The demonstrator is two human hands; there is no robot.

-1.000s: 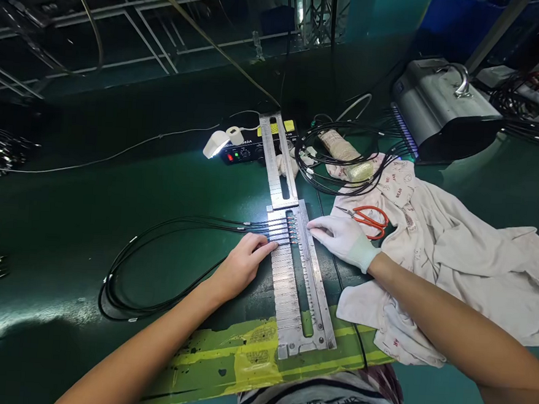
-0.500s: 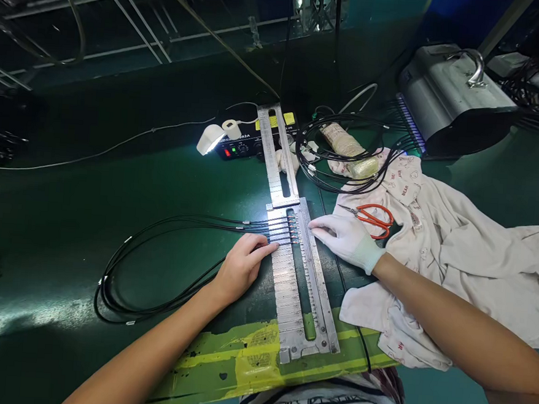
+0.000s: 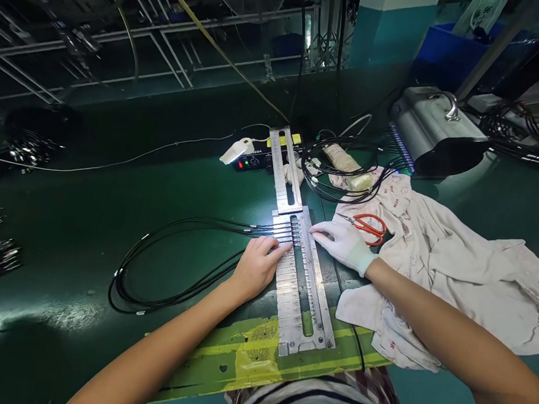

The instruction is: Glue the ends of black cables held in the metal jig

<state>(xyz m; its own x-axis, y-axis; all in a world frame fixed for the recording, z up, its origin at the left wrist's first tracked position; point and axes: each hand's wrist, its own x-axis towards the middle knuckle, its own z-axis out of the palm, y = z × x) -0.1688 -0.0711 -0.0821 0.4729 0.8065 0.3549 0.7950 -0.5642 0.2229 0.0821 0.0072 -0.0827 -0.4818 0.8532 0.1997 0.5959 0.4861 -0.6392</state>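
A long slotted metal jig (image 3: 290, 289) lies on the green table, running away from me. Several thin black cables (image 3: 231, 225) lie side by side across its upper part, their bare coloured ends over the slot; the rest loops out to the left. My left hand (image 3: 259, 266), bare, is closed at the jig's left half, thumb and forefinger together on the nearest cable. At the right rail is my right hand (image 3: 343, 244) in a white glove, thumb and fingertips pinched; what they hold, if anything, is too small to make out.
Red-handled snips (image 3: 368, 228) lie beside a pale printed cloth (image 3: 454, 264) on the right. Behind are a coiled cable bundle (image 3: 317, 181), a black control box (image 3: 258, 161) with a white lamp (image 3: 238, 150), and a silver machine (image 3: 445, 131). Yellow tape (image 3: 259, 343) covers the front edge.
The view has tilted upward and turned slightly left. My left fingertips have slid a little to the right along the cable toward the slot. My right hand stays at the rail, still pinched.
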